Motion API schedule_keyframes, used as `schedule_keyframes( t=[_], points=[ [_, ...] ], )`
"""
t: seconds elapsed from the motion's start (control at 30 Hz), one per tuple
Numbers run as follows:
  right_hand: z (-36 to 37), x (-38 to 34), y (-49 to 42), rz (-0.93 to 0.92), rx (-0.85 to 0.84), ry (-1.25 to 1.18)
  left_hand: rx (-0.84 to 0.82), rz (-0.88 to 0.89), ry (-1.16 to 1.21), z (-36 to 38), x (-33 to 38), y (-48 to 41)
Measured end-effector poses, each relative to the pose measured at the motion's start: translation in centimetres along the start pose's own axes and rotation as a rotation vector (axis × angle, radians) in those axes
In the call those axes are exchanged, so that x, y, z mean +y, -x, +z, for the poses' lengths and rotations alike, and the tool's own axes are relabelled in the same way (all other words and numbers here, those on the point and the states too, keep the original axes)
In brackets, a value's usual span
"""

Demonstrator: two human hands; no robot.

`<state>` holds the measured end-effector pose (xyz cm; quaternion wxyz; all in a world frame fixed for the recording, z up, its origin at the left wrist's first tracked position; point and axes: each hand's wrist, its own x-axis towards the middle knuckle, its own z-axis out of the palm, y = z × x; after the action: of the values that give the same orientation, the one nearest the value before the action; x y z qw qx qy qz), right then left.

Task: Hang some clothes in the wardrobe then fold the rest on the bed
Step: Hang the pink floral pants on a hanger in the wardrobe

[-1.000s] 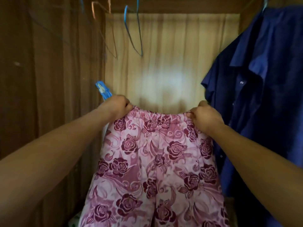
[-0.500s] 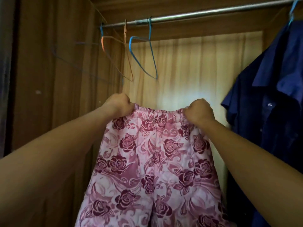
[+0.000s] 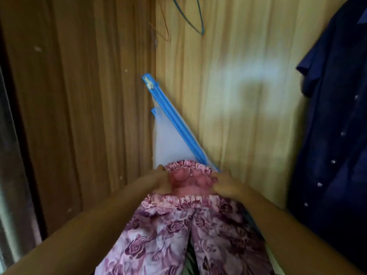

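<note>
Pink shorts with a dark rose print (image 3: 172, 231) hang from my two hands low in the wardrobe, legs trailing toward me. My left hand (image 3: 158, 180) grips the left side of the elastic waistband. My right hand (image 3: 228, 185) grips the right side. The waistband is pulled open between them, showing the paler inside. Both forearms reach in from the bottom corners. Empty wire hangers, one blue (image 3: 190, 18) and one orange (image 3: 160, 30), dangle at the top; the rail is out of view.
A dark blue buttoned shirt (image 3: 335, 135) hangs at the right. A blue-edged translucent bag (image 3: 170, 135) leans in the back left corner just behind the shorts. Wooden wardrobe walls (image 3: 89, 116) close in left and behind.
My view has dropped from the rail to the lower wardrobe. Both hands have come down and closer together with the shorts, and the waistband now gapes open instead of being stretched flat.
</note>
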<state>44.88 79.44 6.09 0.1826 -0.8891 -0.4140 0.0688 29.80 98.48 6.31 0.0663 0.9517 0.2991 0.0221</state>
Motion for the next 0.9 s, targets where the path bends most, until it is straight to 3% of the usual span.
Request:
schedule_keyframes(
  t=[0.13,0.23,0.37,0.47,0.63,0.77,0.9],
  points=[
    [4.4,0.6,-1.2,-0.053,-0.062,-0.027,-0.063,-0.012,0.137,5.0,-2.9,-1.3],
    [6.5,1.3,-1.7,-0.033,-0.109,-0.225,-0.053,0.04,0.138,7.2,-4.3,-1.6],
    [6.1,1.3,-1.6,-0.019,-0.119,-0.274,-0.023,0.112,0.088,6.8,-4.5,-0.7],
    [2.8,0.4,-0.7,-0.044,-0.101,-0.163,0.023,0.179,0.025,3.1,-4.0,0.5],
    [-6.5,-2.9,1.7,-0.128,-0.022,-0.007,0.09,0.134,0.029,-5.8,-2.7,2.9],
    [-14.0,-5.8,4.2,-0.198,0.082,0.038,0.1,0.162,0.037,-14.2,-0.4,6.1],
    [-19.6,-8.3,6.5,-0.27,0.222,0.009,0.252,0.194,0.012,-21.4,1.9,9.6]
  ],
)
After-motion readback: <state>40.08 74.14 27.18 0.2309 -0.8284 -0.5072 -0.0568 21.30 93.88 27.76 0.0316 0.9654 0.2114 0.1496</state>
